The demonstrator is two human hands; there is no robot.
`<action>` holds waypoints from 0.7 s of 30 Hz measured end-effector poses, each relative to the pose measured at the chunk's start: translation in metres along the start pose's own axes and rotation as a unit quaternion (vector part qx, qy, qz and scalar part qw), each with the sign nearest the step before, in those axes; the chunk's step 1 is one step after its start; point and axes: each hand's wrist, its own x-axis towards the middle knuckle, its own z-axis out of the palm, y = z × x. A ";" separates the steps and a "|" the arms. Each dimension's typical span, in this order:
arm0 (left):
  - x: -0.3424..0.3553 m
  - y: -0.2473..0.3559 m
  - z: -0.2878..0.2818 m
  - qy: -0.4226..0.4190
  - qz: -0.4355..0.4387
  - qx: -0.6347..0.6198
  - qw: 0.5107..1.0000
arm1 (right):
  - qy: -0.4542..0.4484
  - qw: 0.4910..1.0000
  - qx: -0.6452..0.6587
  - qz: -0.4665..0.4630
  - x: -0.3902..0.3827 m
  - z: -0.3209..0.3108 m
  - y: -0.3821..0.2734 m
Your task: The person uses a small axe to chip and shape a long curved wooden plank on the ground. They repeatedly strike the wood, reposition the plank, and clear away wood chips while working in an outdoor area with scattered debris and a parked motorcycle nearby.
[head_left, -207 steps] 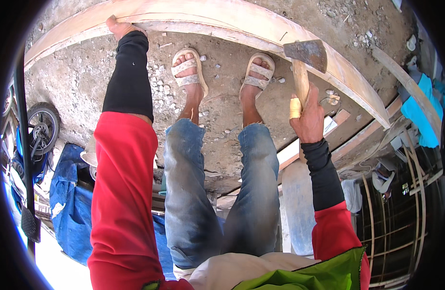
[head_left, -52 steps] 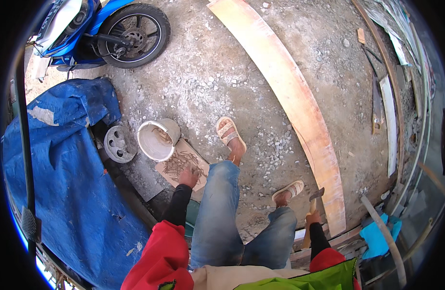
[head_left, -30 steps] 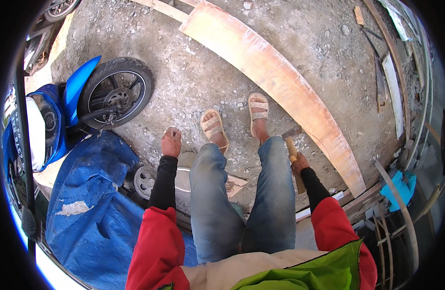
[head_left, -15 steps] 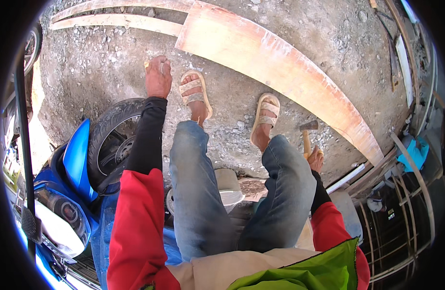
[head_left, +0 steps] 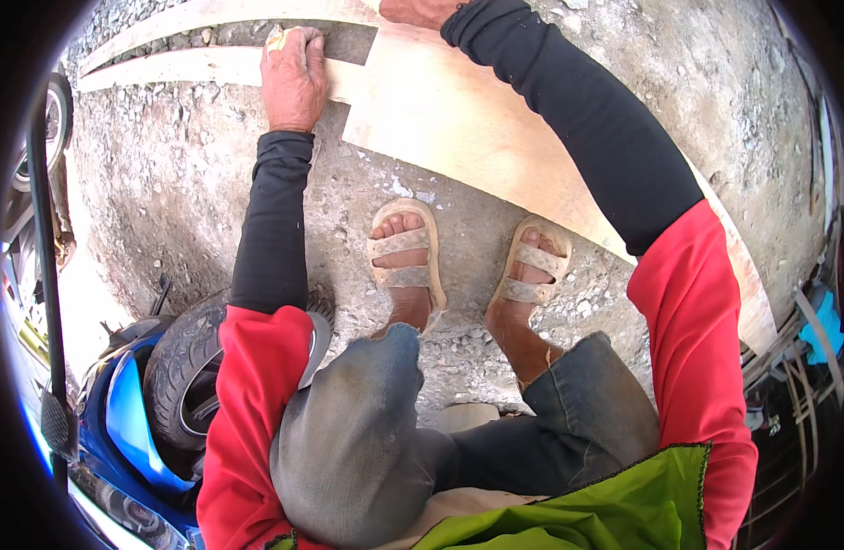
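A broad curved sheet of plywood (head_left: 459,101) lies on the ground ahead of my feet, tapering to the right. Two narrow curved wooden strips run off its left end: an outer strip (head_left: 184,18) and an inner strip (head_left: 165,69). My left hand (head_left: 295,82) rests over the inner strip near the plywood, fingers closed around something small and yellowish that I cannot identify. At the top edge, my right hand (head_left: 420,11) is curled over the plywood's upper left corner; the picture cuts it off, and a pale bit shows beside its fingers.
My sandalled feet (head_left: 408,243) stand just short of the plywood on gravelly ground (head_left: 202,183). A blue motorcycle (head_left: 138,422) with a black tyre (head_left: 179,371) is close on my left. Thin slats and a turquoise bag (head_left: 822,328) lie at the far right.
My right hand has swung from beside the hammer at the right to the plywood's far left corner. My left hand has moved forward onto the inner strip. The hammer is no longer visible.
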 end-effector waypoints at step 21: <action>-0.022 -0.028 0.002 0.016 0.021 0.064 0.998 | -0.169 0.978 -0.097 -0.080 0.024 0.061 -0.025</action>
